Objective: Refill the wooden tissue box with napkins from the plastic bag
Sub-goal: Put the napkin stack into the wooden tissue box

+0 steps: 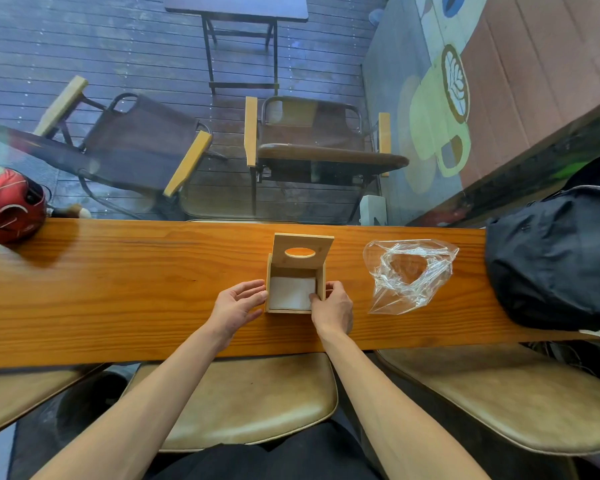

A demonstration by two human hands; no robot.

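napkins (291, 292) in open tissue box (321, 282), hands beside

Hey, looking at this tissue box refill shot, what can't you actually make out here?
- Head view: how deep the napkins go; the box walls hide the stack's sides.
- Right hand: its fingertips dip inside the box, so its grip is unclear.
- Bag: crumpled clear plastic with glare; whether any napkins remain is uncertain.
- Red object: cut off by the left edge.
- Black bag: cut off by the right edge.
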